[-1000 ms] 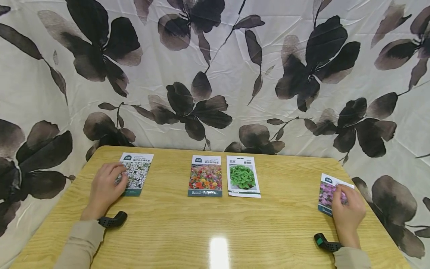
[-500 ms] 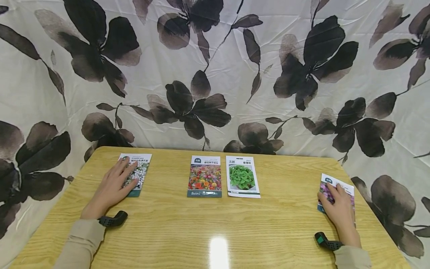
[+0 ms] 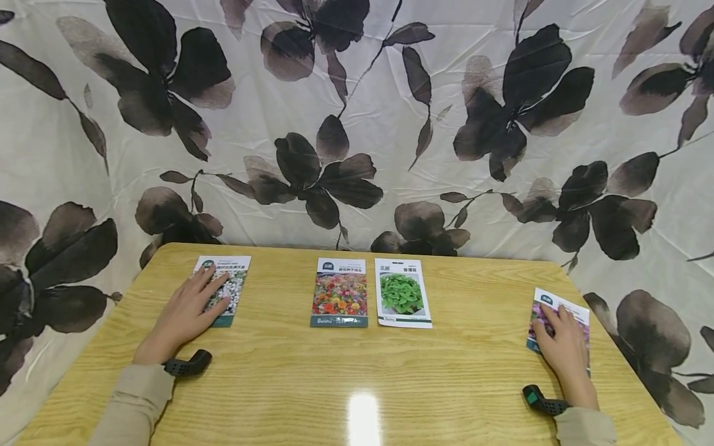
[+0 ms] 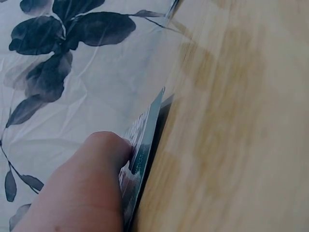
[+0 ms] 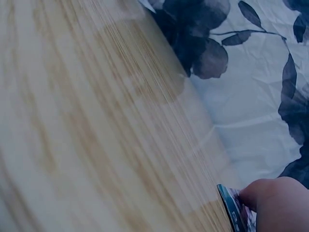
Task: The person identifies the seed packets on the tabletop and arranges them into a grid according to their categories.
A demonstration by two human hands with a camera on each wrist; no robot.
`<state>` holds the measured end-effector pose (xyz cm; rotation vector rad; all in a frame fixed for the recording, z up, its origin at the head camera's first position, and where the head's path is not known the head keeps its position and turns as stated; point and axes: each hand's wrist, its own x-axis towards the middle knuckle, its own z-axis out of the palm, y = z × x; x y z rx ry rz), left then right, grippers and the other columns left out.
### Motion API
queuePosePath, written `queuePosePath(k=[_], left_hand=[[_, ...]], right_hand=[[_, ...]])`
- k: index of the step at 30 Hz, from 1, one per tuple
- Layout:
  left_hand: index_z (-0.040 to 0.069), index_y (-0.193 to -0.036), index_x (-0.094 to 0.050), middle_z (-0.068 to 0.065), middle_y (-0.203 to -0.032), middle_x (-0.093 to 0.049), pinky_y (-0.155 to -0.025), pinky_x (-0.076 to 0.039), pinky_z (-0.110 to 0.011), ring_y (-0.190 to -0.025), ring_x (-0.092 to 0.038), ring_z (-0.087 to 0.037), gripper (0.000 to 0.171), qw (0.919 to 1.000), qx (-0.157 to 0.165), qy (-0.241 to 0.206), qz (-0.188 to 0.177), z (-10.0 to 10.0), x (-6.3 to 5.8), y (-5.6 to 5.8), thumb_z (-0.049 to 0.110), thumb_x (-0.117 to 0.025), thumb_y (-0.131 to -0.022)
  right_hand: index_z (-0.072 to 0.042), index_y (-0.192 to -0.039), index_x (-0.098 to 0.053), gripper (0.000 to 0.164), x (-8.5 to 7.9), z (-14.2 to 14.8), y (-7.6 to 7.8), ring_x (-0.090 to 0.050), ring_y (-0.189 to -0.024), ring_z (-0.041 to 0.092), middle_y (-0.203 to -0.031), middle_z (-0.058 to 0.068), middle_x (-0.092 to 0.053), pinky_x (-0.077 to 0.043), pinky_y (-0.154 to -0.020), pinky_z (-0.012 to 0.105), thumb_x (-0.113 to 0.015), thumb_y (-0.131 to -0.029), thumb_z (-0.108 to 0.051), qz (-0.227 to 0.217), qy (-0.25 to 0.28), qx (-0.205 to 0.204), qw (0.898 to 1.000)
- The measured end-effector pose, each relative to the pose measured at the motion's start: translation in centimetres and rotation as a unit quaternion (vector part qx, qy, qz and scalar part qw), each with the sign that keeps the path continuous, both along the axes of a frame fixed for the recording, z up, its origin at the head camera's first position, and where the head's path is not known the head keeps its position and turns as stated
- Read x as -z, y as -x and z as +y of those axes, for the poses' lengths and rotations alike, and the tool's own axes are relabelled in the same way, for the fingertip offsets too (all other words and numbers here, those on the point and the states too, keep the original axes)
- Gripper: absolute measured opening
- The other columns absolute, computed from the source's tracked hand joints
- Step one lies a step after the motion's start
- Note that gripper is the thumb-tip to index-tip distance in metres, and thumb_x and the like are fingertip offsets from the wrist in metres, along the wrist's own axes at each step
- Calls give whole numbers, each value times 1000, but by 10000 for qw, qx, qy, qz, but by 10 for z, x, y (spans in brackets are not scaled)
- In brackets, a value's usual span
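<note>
At the table's left, my left hand (image 3: pixel 186 306) rests with spread, fairly straight fingers on a seed packet (image 3: pixel 240 280) printed with white flowers. The left wrist view shows the thumb (image 4: pixel 91 179) against the face of that packet, whose near edge stands slightly off the wood. On the far right, my right hand (image 3: pixel 564 347) lies over a packet of purple-pink flowers (image 3: pixel 582 317), fingers extended across it and hiding its middle. The right wrist view catches only that packet's corner (image 5: pixel 235 212) beside the thumb (image 5: pixel 280 198).
Between the hands, two more seed packets lie side by side near the back edge: one with mixed bright flowers (image 3: pixel 340 294), one with green leaves (image 3: pixel 401 294). A floral cloth (image 3: pixel 357 229) hangs behind the wooden table (image 3: pixel 279 371). Each wrist wears a black camera band (image 3: pixel 186 364).
Both hands, curled over the outer packets a second ago, have straightened and spread their fingers across them. The two middle packets have not moved on the table.
</note>
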<state>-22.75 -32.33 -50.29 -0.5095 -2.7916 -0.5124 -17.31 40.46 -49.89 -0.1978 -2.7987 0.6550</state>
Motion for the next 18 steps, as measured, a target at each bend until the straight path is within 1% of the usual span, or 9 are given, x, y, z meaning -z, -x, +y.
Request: queuePosePath(k=[3,10,18], left_hand=[[2,-149,-44,-30,-155,-29,-113,-16,-64,-146,-18,-46,62,10000,-9,22,13,3,1,0,40,-55,-101],[2,-150,-40,-29,-156,-26,-112,-15,-66,-147,-15,-45,64,9998,-125,131,-93,8,2,-6,42,-52,-102],[2,-149,-42,-30,-155,-28,-111,-16,-67,-146,-17,-45,62,9999,-89,109,26,14,1,-14,40,-52,-102]], right_hand=[[4,-145,-43,56,0,2,-2,-18,-138,60,-150,40,-24,-17,-104,76,-46,-102,-31,-9,-21,-15,10000],[4,-145,-43,56,0,3,0,-18,-138,60,-150,40,-24,-17,-105,74,-47,-102,-32,-46,-13,-13,10000],[4,-144,-44,55,-2,2,1,-17,-139,59,-151,40,-24,-17,-105,75,-47,-102,-32,-44,11,-46,10000]])
